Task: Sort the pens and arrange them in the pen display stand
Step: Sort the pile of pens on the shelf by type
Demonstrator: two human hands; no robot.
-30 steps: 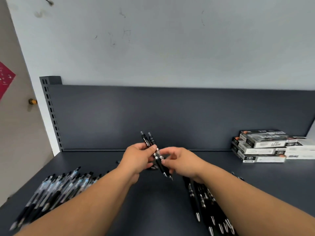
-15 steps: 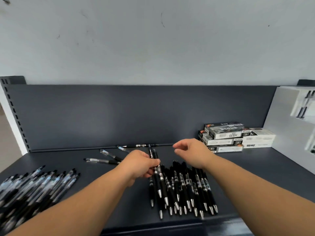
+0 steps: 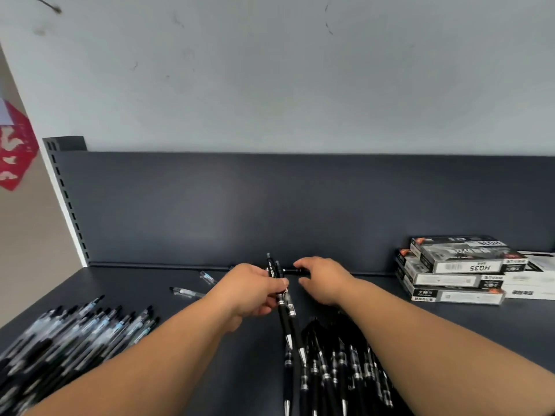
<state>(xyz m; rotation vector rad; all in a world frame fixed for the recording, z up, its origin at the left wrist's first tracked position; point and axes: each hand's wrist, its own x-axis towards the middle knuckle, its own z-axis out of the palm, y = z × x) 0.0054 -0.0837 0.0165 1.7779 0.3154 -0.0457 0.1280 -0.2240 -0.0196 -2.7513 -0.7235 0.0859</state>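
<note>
The left hand (image 3: 252, 291) grips two black pens (image 3: 285, 313) above the desk (image 3: 210, 355). The right hand (image 3: 326, 280), loosely open, hovers over a lone pen (image 3: 292, 270) at the back. A black pile (image 3: 339, 364) lies nearer.

right hand (image 3: 326, 282) forward, fingers (image 3: 304, 262) at rear pen (image 3: 293, 271)

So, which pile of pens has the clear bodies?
The left pile: its pens are see-through. The pile in the middle is solid black.
</note>
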